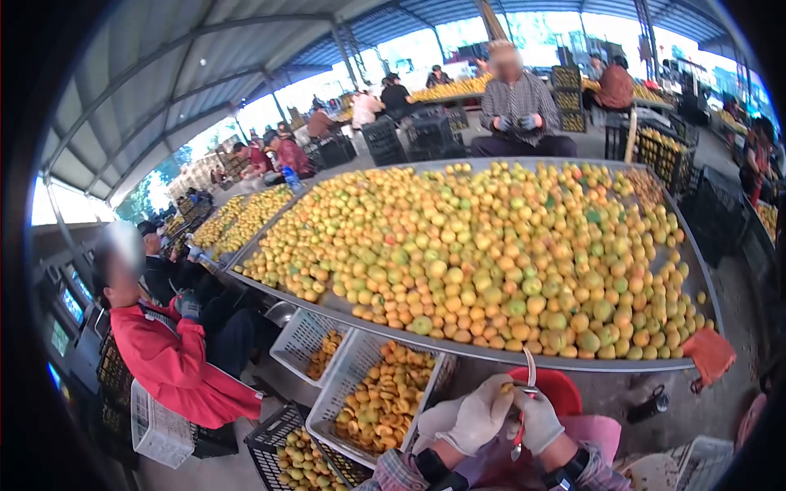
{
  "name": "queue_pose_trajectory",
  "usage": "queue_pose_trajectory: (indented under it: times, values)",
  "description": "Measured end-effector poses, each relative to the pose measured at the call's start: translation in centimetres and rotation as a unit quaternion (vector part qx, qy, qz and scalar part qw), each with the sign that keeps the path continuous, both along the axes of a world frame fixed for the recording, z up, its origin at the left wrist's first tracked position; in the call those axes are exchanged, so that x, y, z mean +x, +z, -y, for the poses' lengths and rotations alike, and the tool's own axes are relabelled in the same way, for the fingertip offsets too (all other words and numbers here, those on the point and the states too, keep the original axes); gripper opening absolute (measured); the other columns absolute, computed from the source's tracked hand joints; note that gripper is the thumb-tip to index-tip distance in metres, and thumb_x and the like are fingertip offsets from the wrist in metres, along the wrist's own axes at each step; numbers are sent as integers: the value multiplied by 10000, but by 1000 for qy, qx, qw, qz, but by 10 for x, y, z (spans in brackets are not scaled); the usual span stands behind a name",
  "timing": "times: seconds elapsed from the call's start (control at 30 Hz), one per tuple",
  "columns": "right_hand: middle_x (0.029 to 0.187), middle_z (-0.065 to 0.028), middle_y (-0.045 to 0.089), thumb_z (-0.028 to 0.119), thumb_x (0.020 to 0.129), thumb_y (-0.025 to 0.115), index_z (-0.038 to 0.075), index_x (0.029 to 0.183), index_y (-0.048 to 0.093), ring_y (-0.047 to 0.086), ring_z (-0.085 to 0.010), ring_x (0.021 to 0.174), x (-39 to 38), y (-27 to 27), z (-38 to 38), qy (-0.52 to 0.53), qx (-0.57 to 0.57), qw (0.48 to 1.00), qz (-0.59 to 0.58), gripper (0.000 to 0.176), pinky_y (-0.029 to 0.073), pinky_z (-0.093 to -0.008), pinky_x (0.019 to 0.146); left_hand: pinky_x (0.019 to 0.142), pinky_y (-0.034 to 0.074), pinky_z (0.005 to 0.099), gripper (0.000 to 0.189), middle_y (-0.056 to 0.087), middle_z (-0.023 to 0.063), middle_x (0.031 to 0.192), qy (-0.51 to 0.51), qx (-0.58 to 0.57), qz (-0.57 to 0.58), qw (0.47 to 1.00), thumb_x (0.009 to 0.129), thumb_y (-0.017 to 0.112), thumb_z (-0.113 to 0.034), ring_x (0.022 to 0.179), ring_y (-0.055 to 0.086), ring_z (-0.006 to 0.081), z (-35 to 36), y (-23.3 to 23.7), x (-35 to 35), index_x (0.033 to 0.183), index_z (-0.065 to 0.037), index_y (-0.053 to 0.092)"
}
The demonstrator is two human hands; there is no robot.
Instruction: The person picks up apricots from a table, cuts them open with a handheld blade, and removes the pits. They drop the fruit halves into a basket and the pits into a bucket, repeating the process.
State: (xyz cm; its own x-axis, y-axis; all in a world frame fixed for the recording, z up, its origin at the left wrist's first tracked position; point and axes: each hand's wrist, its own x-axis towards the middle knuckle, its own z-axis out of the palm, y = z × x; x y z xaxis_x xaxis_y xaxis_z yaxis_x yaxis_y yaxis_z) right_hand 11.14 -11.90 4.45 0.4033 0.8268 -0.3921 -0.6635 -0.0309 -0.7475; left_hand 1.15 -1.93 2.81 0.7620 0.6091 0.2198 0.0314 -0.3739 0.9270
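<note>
1. Left hand (481, 416), white-gloved: a yellow fruit (505, 390) is pinched at the fingertips, just in front of the surface (694, 282).
2. Right hand (539, 421), white-gloved: a red-handled tool with a curved metal blade (531, 376) is gripped, blade upward. The hands are held close together; whether the blade is touching the fruit cannot be told.
3. Surface, grey, raised rim: covered by a broad heap of yellow, orange and greenish apricot-like fruits (491, 270). An orange cloth-like item (710, 353) is draped over its near right corner.
4. Red basin (566, 391): placed behind the right hand, partly hidden.
5. Large grey crate (354, 364): filled with cut orange pieces; a smaller grey crate (301, 322), holding similar pieces, is set beside it.
6. Black crate (264, 439): whole fruits are contained.
7. Co-worker in red (176, 360): seated at left.
</note>
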Motion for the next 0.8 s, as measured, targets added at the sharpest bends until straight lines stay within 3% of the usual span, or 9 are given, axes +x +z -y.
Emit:
queue_pose_trajectory:
  times: [0.03,0.1,0.27,0.43,0.5,0.53,0.6,0.63,0.8]
  values:
    - [653,-32,583,248,954,563,50,977,603,515,-132,433,1,2,1,16,7,999,-30,204,429,-275,393,724,521,409,305,639,169,941,4,6,7,1000,992,494,-293,842,651,339,-2,6,0,1167,-55,567]
    - [658,-29,583,238,943,570,56,964,601,518,-128,448,1,8,1,29,19,998,-42,186,431,-276,406,766,511,473,309,641,201,995,39,150,-3,988,973,505,-323,932,615,429,-1,16,-1,1133,-67,571]
    - [682,-28,595,122,883,611,84,947,598,536,-126,496,-2,13,4,40,19,995,-86,75,415,-267,435,764,513,473,293,644,198,996,48,129,-40,990,972,500,-323,916,622,424,4,22,-3,1116,-78,573]
    - [709,-41,603,52,853,612,99,1002,591,534,-132,497,-3,4,4,44,27,993,-107,157,401,-267,429,732,514,453,287,645,191,957,52,92,-28,994,991,486,-319,865,634,413,2,13,-1,1103,-74,585]
    - [725,-48,608,37,848,609,102,1028,587,535,-137,497,-3,1,4,53,28,991,-121,193,397,-272,428,665,511,369,279,641,128,867,43,-53,8,998,1005,507,-311,752,649,296,0,0,-3,1091,-58,586]
    - [738,-58,613,29,846,604,102,1056,580,537,-143,498,-2,2,4,54,28,991,-119,224,395,-280,430,665,511,369,279,641,128,867,45,-54,8,997,1005,507,-311,752,649,296,0,1,-5,1091,-58,586]
    - [752,-69,618,20,845,598,102,1084,574,539,-150,499,-1,5,4,56,25,991,-118,254,393,-288,432,684,482,249,231,590,11,853,23,-218,3,976,1018,517,-233,762,543,91,-4,6,-9,1110,-29,575]
    - [759,-75,621,18,845,597,94,1098,571,542,-155,498,-1,7,5,38,13,991,-125,265,393,-294,430,654,468,235,227,588,2,848,21,-246,22,969,998,562,-226,719,531,76,-6,6,-9,1117,-33,577]
    - [771,-86,628,17,845,599,69,1129,566,555,-158,504,6,2,11,-12,-15,993,-116,290,394,-300,421,645,469,248,186,586,4,878,106,-47,26,993,973,594,-186,754,543,88,-36,-8,-25,1092,-43,592]
